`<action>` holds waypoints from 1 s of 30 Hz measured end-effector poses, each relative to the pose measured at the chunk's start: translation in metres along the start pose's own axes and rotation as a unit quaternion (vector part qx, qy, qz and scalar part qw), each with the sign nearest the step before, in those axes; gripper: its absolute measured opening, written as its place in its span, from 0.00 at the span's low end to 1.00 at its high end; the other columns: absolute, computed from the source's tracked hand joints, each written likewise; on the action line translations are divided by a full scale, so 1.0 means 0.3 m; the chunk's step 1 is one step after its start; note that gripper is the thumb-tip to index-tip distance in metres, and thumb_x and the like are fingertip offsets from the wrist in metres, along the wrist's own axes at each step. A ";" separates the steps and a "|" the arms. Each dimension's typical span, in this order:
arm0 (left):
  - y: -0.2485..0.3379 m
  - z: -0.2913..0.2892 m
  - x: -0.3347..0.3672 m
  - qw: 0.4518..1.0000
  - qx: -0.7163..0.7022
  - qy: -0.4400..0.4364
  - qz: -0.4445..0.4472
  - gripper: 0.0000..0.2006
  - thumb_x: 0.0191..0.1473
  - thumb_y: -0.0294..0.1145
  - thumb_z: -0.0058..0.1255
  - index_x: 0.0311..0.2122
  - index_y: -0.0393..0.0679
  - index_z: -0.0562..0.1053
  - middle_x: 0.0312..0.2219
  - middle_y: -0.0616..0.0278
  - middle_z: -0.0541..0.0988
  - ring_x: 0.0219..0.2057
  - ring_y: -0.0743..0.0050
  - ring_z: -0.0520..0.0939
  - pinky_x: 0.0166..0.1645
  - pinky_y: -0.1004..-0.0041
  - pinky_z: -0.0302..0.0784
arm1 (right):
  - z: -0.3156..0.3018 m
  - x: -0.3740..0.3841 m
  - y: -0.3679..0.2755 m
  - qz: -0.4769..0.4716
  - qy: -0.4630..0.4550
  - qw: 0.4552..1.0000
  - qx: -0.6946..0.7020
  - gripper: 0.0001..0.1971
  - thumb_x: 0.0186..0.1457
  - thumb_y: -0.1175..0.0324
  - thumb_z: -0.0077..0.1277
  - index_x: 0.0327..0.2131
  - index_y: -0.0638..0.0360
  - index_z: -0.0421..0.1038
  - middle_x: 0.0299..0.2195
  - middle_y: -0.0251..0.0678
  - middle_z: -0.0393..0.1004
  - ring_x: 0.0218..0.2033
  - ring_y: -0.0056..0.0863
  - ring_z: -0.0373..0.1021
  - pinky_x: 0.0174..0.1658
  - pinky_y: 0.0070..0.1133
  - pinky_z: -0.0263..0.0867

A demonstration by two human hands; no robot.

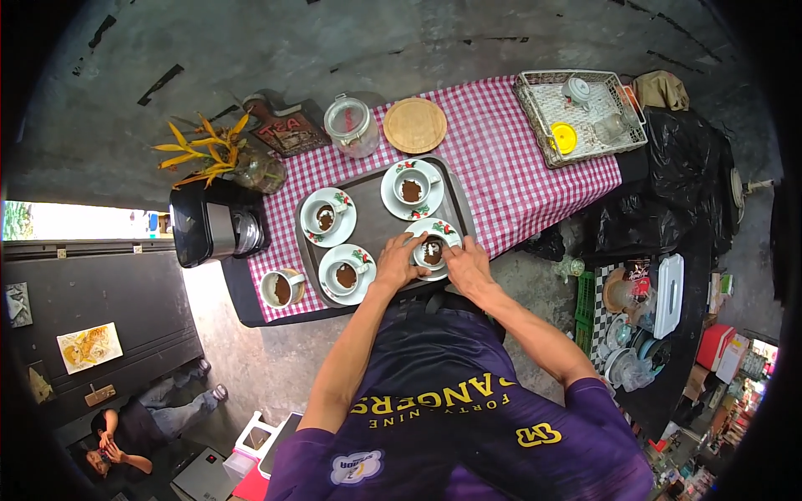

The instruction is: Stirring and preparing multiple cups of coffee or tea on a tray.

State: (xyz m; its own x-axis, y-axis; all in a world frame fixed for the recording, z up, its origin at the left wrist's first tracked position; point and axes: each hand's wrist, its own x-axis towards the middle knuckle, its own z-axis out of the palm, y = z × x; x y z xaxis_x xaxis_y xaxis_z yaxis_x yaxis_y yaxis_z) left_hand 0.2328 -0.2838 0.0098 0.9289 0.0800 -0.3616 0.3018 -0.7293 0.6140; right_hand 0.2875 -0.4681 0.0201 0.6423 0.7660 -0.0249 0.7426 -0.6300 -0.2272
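On a dark grey tray (380,219) stand several white cups on saucers with red and green floral decoration, each with brown powder inside. My left hand (399,264) and my right hand (469,267) are closed round the front right cup (432,251), one from each side. White stuff shows beside the brown powder in this cup. Its saucer (436,225) is partly hidden under my fingers. Behind it sits another cup (411,187), and on the left side are a back cup (324,218) and a front cup (344,275).
A mug of brown powder (282,289) stands left of the tray. Behind are a clip-top glass jar (351,125), a round wooden lid (415,125) and a flower vase (261,171). A wicker tray (543,142) lies far right, a black machine (205,225) far left. Someone sits lower left.
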 end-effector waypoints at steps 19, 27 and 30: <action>-0.030 0.009 0.014 1.000 -0.006 0.001 0.025 0.44 0.27 0.44 0.71 0.57 0.61 0.67 0.54 0.59 0.68 0.55 0.54 0.67 0.57 0.59 0.65 | -0.047 0.009 -0.026 -0.026 -0.025 0.999 0.029 0.04 0.38 0.71 0.53 0.21 0.60 0.73 0.19 0.39 0.74 0.27 0.37 0.69 0.28 0.29 0.67; 0.013 0.005 -0.015 0.997 0.075 -0.002 0.035 0.46 0.30 0.48 0.69 0.60 0.57 0.63 0.54 0.56 0.68 0.54 0.52 0.68 0.57 0.58 0.66 | -0.061 -0.009 0.012 0.114 0.015 0.982 0.150 0.09 0.48 0.67 0.49 0.25 0.62 0.76 0.20 0.42 0.76 0.27 0.39 0.72 0.29 0.30 0.68; 0.056 -0.033 -0.021 0.998 0.050 -0.008 0.022 0.46 0.33 0.52 0.67 0.60 0.51 0.63 0.53 0.53 0.69 0.54 0.49 0.68 0.56 0.57 0.66 | -0.077 0.009 0.068 0.263 0.012 0.894 0.363 0.12 0.51 0.67 0.47 0.30 0.65 0.78 0.20 0.44 0.76 0.22 0.36 0.75 0.31 0.27 0.69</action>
State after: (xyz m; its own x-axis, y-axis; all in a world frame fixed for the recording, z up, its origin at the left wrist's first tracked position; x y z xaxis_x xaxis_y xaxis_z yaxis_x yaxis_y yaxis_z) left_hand 0.2343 -0.2898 0.0295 0.9366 0.0360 -0.3485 0.2375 -0.7964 0.5561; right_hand 0.3087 -0.4820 0.0378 0.8763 0.3802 -0.2960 0.0230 -0.6466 -0.7625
